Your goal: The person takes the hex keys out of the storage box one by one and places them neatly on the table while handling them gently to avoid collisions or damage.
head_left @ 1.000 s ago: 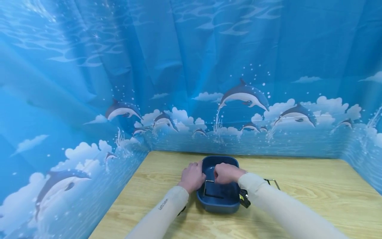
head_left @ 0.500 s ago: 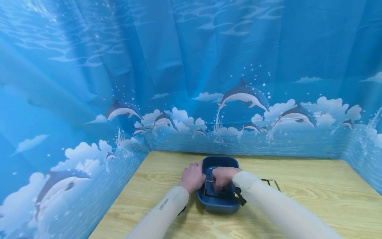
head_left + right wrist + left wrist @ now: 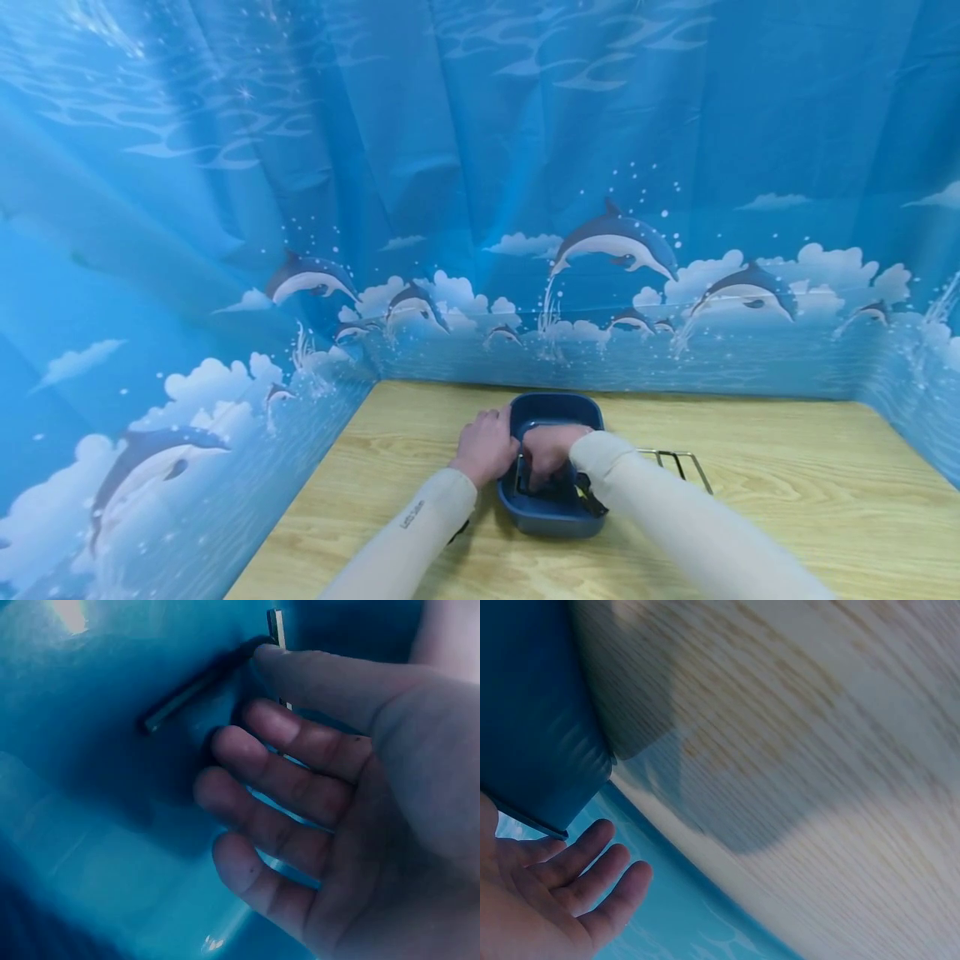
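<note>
On the table stands a deep blue plastic basin (image 3: 551,525). My left hand (image 3: 486,446) holds its left rim in the head view; in the left wrist view several fingers (image 3: 604,896) spread beside the outer wall. Reaching down inside the basin is my right hand (image 3: 553,450), its fingers loosely bent. The right wrist view has a dark straight rod (image 3: 195,690), which looks like an arm of a hex key, at my thumb tip. A silver rod (image 3: 276,626) stands just past the thumb, partly hidden behind the hand.
Right of the basin, partly behind my right sleeve (image 3: 675,508), bent metal rods (image 3: 693,462), one silver and one black, lie on the wood-grain table (image 3: 810,467). A blue curtain (image 3: 480,167) printed with dolphins surrounds the table at the back and sides.
My right hand has gone lower into the basin and a little left, toward the rods there, covering more of them. The left hand keeps its place on the rim.
</note>
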### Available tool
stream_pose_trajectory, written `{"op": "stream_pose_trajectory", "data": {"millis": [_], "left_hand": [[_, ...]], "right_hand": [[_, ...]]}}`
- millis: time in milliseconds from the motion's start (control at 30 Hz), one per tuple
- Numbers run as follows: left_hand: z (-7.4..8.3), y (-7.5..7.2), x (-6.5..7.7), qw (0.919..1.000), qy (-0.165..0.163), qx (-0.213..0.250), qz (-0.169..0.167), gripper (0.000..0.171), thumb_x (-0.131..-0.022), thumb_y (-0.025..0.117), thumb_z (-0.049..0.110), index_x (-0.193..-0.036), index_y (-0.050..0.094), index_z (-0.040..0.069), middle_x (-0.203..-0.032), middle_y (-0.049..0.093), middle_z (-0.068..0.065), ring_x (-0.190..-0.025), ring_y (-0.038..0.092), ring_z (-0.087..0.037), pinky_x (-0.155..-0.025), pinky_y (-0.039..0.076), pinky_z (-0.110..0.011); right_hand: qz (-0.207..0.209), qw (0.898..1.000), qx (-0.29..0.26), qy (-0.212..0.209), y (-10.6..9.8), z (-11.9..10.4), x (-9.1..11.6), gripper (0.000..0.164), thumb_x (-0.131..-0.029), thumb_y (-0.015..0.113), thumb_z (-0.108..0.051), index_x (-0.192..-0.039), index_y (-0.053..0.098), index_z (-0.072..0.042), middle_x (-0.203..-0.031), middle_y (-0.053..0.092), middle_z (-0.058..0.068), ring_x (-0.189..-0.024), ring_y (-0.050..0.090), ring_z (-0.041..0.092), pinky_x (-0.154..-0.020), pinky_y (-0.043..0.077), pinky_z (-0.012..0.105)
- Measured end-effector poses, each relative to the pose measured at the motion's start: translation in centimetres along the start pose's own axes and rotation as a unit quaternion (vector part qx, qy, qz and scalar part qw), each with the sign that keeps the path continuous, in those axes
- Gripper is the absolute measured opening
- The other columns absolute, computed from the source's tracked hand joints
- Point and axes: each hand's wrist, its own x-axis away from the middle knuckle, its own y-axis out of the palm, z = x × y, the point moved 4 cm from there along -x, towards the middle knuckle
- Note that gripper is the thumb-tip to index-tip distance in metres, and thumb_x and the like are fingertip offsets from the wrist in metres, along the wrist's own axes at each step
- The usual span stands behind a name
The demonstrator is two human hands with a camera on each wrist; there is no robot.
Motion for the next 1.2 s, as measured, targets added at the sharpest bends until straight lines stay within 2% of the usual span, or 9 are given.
{"op": "stream_pose_trajectory", "data": {"millis": [133,300,500,633,733,767,967,1200], "left_hand": [[0.1,-0.1,0.0,1.0,-0.004,0.003,-0.005,0.05,-0.094,0.06,0.027,-0.14,0.054,0.007,-0.123,0.066,-0.014,-0.113,0.062,-0.028,-0.088,0.056,-0.05],[0.1,-0.1,-0.2,1.0,-0.006,0.0,-0.005,0.052,-0.095,0.06,0.026,-0.142,0.052,0.007,-0.125,0.066,-0.014,-0.116,0.062,-0.028,-0.09,0.055,-0.05],[0.1,0.0,-0.3,0.9999,-0.01,0.001,-0.011,0.052,-0.095,0.061,0.027,-0.142,0.052,0.007,-0.126,0.065,-0.014,-0.116,0.061,-0.027,-0.091,0.055,-0.049],[0.1,0.1,-0.3,0.9998,-0.01,0.006,-0.014,0.051,-0.094,0.061,0.028,-0.14,0.053,0.007,-0.125,0.065,-0.014,-0.115,0.061,-0.027,-0.09,0.055,-0.05],[0.1,0.1,-0.3,0.9999,-0.005,0.007,-0.009,0.05,-0.093,0.062,0.027,-0.138,0.054,0.006,-0.123,0.066,-0.014,-0.113,0.062,-0.027,-0.088,0.056,-0.05],[0.1,0.1,-0.3,0.9999,-0.003,0.007,-0.008,0.05,-0.093,0.062,0.026,-0.138,0.055,0.006,-0.122,0.066,-0.014,-0.112,0.062,-0.027,-0.087,0.056,-0.05],[-0.1,0.2,-0.4,0.9999,-0.002,0.006,-0.009,0.052,-0.092,0.062,0.026,-0.139,0.054,0.006,-0.122,0.066,-0.014,-0.111,0.062,-0.027,-0.087,0.056,-0.049],[-0.1,0.4,-0.3,0.9999,-0.002,-0.001,-0.013,0.053,-0.092,0.063,0.028,-0.14,0.054,0.007,-0.123,0.066,-0.014,-0.112,0.062,-0.027,-0.087,0.057,-0.049]], "right_hand": [[0.006,1.0,0.015,0.005,0.2,-0.3,-0.3,0.02,-0.08,0.083,-0.019,-0.069,0.067,-0.016,-0.062,0.064,-0.004,-0.055,0.06,0.012,-0.052,0.049,0.025],[-0.001,0.999,0.037,0.009,0.2,-0.6,-0.4,0.019,-0.08,0.085,-0.022,-0.071,0.069,-0.016,-0.064,0.068,-0.002,-0.062,0.069,0.019,-0.053,0.051,0.025],[-0.008,0.998,0.063,0.017,0.4,-0.2,-0.9,0.017,-0.078,0.084,-0.014,-0.075,0.067,-0.016,-0.066,0.067,0.0,-0.06,0.068,0.018,-0.052,0.052,0.026],[-0.014,0.995,0.1,0.017,1.3,1.9,-3.3,0.015,-0.077,0.081,-0.012,-0.075,0.066,-0.016,-0.066,0.066,0.0,-0.055,0.064,0.016,-0.051,0.053,0.031],[-0.008,0.992,0.127,0.023,1.9,3.9,-5.0,0.016,-0.076,0.079,-0.013,-0.073,0.064,-0.018,-0.065,0.064,-0.002,-0.053,0.06,0.014,-0.048,0.05,0.031],[-0.006,0.991,0.134,0.028,1.8,4.1,-4.9,0.016,-0.076,0.079,-0.013,-0.072,0.064,-0.018,-0.064,0.063,-0.002,-0.053,0.059,0.014,-0.049,0.05,0.031],[-0.019,0.993,0.102,0.062,-0.5,0.4,-0.5,0.019,-0.082,0.083,-0.022,-0.075,0.067,-0.015,-0.068,0.068,0.002,-0.059,0.062,0.014,-0.056,0.052,0.029],[-0.015,0.995,0.074,0.062,-0.6,-0.5,-0.5,0.023,-0.08,0.086,-0.027,-0.076,0.068,-0.013,-0.072,0.073,0.008,-0.058,0.064,0.014,-0.057,0.053,0.028]]}}
